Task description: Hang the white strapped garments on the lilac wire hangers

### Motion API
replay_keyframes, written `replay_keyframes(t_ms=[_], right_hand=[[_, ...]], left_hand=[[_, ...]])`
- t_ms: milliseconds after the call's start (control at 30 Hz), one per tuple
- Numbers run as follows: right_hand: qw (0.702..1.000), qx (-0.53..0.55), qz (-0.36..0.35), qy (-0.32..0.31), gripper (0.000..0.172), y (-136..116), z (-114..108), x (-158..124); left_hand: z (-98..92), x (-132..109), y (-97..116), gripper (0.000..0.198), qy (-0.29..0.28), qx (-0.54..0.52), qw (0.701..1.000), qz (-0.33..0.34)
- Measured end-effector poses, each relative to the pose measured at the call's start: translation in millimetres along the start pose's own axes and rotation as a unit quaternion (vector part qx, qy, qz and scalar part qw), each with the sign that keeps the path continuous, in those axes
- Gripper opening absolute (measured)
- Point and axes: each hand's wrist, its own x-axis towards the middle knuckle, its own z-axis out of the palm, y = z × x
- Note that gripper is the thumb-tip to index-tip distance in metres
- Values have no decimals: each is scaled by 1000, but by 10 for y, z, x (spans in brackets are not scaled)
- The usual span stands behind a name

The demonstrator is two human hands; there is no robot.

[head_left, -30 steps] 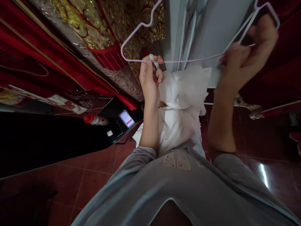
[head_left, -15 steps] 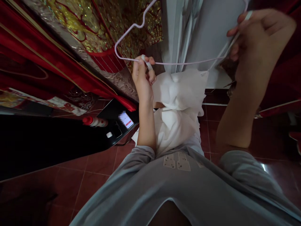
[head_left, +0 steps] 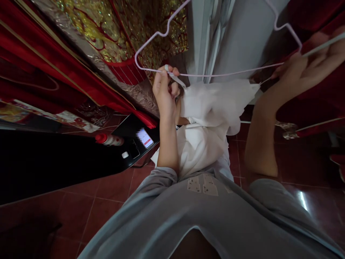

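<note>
My pale lilac hanger (head_left: 221, 75) spans the space between my hands, long axis running left to right, shoulders narrowing away from me.
My left hand (head_left: 165, 88) pinches its thin, smooth bar near the left corner, along with a flat white strap (head_left: 178, 80); my right hand (head_left: 304, 70) is blurred at the opposite corner, another strap stretched over it, and I cannot tell how tightly it closes. Below the bar hangs a rumpled white garment (head_left: 212, 100), its upper layer gauzy. Left of me, a phone (head_left: 145, 138) lies by the glossy black table's (head_left: 67, 162) near-right corner.
</note>
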Motion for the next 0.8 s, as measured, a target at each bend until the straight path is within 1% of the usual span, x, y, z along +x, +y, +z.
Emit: replay_keyframes(t_ms=[67, 133, 167, 233, 300, 333, 400, 467, 500, 600, 633, 667, 700, 800], right_hand=[[1000, -27, 3, -3, 46, 29, 157, -116], [998, -56, 0, 2, 49, 133, 254, -191], [997, -70, -11, 13, 52, 208, 279, -218], [992, -91, -57, 59, 59, 377, 298, -259], [985, -110, -97, 91, 65, 529, 303, -296], [983, -118, -104, 96, 66, 585, 308, -315], [984, -126, -91, 91, 63, 643, 318, -349], [985, -125, -78, 90, 59, 641, 317, -369], [985, -122, -81, 87, 57, 628, 308, -371], [984, -97, -114, 92, 53, 587, 248, -339], [984, -84, -124, 101, 52, 581, 224, -322], [983, -71, -127, 109, 51, 580, 201, -307], [984, -63, -124, 114, 50, 581, 180, -294], [986, -66, -98, 115, 51, 584, 138, -278]], left_hand=[[39, -28, 12, 44, 2, 2, 1000, -12], [65, -43, 13, 46, 10, 7, 1000, -24], [72, -45, 10, 47, 14, 10, 999, -27], [71, -41, -4, 50, 17, 13, 999, -25], [51, -30, -21, 51, 15, 18, 1000, -18], [34, -25, -28, 50, 12, 22, 1000, -14], [-16, -18, -38, 48, 6, 33, 999, -5], [-80, -21, -34, 46, -15, 42, 999, -1], [-114, -27, -25, 45, -37, 38, 999, -4], [-222, -55, 25, 45, -108, -13, 994, -20], [-263, -59, 45, 47, -117, -31, 993, -16], [-310, -55, 62, 48, -113, -37, 993, -5], [-364, -43, 76, 46, -98, -28, 995, 14], [-567, 38, 98, 31, -29, 62, 995, 73]])
